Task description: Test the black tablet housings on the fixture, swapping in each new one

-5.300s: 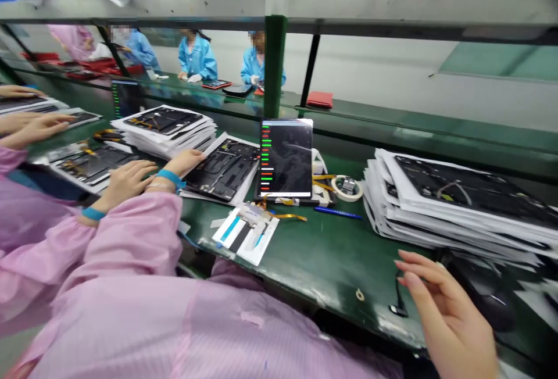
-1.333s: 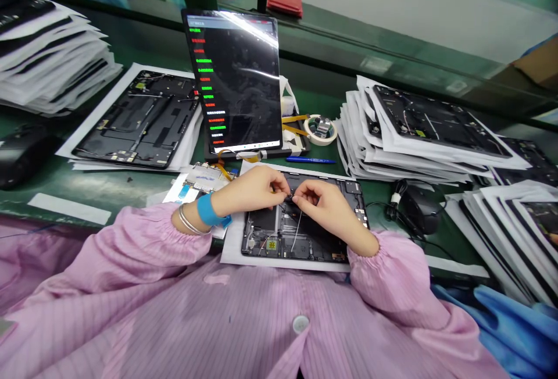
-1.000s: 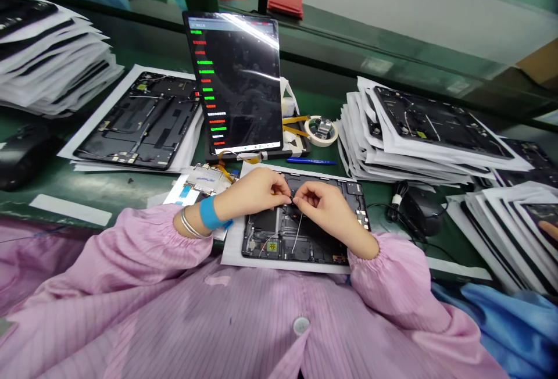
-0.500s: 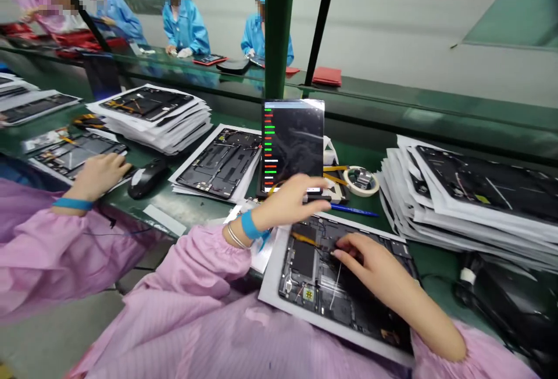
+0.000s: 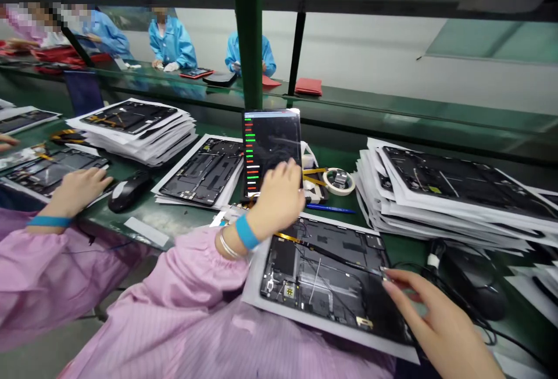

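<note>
My left hand (image 5: 279,199), with a blue wrist strap, has its fingers stretched toward the lower right of an upright display (image 5: 272,135). Whether the fingertips touch the glass, I cannot tell. Coloured text lines run down the display's left side. Below it lies an opened tablet housing (image 5: 344,245) with wiring inside, resting on a white sheet (image 5: 257,277). Thumb and fingers of my right hand (image 5: 429,309) pinch the right end of a dark flex cable (image 5: 340,258). That cable crosses above the housing from an orange strip (image 5: 288,238) near my left wrist.
Stacks of housings with paper between them (image 5: 471,184) stand right and left. Nearby are a tape roll (image 5: 339,181), blue pen (image 5: 331,208), black mouse (image 5: 129,190) and black cabled device (image 5: 468,280). A co-worker's hand (image 5: 81,190) is at left; people in blue work behind.
My right hand has moved right with the flex cable's end, which now stretches across the housing. My left hand's fingers have turned upward toward the display. The view has shifted slightly.
</note>
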A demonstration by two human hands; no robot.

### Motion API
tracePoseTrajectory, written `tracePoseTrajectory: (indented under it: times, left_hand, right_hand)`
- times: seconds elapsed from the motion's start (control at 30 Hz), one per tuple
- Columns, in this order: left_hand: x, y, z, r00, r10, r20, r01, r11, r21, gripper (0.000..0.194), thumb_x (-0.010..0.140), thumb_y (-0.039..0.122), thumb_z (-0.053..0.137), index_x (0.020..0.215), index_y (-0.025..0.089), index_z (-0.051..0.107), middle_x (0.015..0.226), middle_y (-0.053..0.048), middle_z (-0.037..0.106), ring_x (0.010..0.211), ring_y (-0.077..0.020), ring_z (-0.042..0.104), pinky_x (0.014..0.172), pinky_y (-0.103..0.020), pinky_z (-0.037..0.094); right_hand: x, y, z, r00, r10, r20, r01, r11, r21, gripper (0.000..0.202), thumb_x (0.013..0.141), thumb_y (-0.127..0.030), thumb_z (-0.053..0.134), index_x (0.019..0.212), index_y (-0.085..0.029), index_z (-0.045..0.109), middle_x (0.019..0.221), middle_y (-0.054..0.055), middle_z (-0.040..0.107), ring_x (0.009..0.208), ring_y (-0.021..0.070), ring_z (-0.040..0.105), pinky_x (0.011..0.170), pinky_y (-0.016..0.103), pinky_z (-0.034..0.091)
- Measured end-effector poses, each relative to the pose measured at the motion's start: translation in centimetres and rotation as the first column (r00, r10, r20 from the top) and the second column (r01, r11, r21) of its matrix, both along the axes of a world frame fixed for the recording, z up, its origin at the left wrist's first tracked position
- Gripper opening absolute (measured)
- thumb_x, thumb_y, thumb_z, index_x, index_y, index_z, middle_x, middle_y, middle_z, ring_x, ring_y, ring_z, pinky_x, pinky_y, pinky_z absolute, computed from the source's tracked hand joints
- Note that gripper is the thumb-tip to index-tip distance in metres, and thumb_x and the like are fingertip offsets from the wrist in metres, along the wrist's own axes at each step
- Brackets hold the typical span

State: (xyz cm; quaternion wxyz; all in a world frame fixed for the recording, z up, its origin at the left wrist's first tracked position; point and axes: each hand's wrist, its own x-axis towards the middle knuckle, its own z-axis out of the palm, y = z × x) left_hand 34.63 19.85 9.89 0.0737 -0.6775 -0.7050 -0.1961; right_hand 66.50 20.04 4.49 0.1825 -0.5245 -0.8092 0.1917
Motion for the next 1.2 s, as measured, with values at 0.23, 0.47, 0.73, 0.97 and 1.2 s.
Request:
tracePoseTrajectory:
  times: [0.23,0.47,0.73,0.97,1.2]
  left_hand:
    - [8.5,2.4,-4.5,0.958,-0.286,0.009,0.281,0.932,-0.231,0.025,0.09,0.032,0.055,0.1,0.01,0.059,0.101,-0.016,0.061,0.103,-0.0307,0.054,0.084,-0.041,0.044]
    - [6.9,4.7,-5.7,0.834,-0.376,0.404,0.464,0.874,-0.146,0.045,0.095,0.052,0.04,0.074,0.016,0.058,0.076,-0.005,0.061,0.076,-0.02,0.055,0.073,-0.032,0.04]
    - [4.4,2.7,-2.5,0.477,-0.326,0.816,0.507,0.86,0.047,0.05,0.091,0.056,0.04,0.06,0.018,0.029,0.063,0.003,0.028,0.059,-0.0103,0.029,0.055,-0.025,0.025]
    - [4.2,2.4,-2.3,0.403,-0.357,0.843,0.514,0.85,0.115,0.051,0.091,0.057,0.042,0.06,0.018,0.03,0.063,0.003,0.028,0.059,-0.0099,0.028,0.054,-0.024,0.024]
    - [4.2,2.3,-2.3,0.408,-0.361,0.839,0.516,0.849,0.115,0.052,0.091,0.058,0.042,0.06,0.018,0.03,0.062,0.003,0.026,0.058,-0.0095,0.027,0.054,-0.025,0.022]
  right_hand:
    - [2.2,-0.2,-2.6,0.969,-0.202,0.145,0.221,0.966,-0.132,0.04,0.085,-0.062,0.045,0.07,-0.026,0.055,0.049,0.0,0.057,0.044,0.0228,0.057,0.043,0.031,0.039]
    - [2.6,-3.3,0.3,0.855,-0.227,-0.467,0.035,0.922,-0.384,0.034,0.085,-0.06,0.051,0.089,-0.027,0.061,0.059,0.0,0.053,0.051,0.0186,0.05,0.048,0.028,0.041]
    - [4.9,-4.6,-1.3,0.857,-0.212,-0.47,0.128,0.971,-0.204,0.037,0.086,-0.052,0.056,0.113,-0.028,0.062,0.081,0.006,0.067,0.067,0.0218,0.063,0.057,0.029,0.051]
    - [7.1,-3.2,-4.4,0.994,0.025,-0.107,0.006,0.96,0.281,0.029,0.088,-0.044,0.055,0.108,-0.027,0.066,0.117,0.006,0.065,0.106,0.0267,0.062,0.088,0.039,0.052]
    - [7.5,-3.4,-4.8,0.971,0.231,0.059,-0.237,0.911,0.336,0.033,0.088,-0.036,0.052,0.12,-0.029,0.061,0.129,0.007,0.059,0.114,0.0297,0.059,0.087,0.047,0.055]
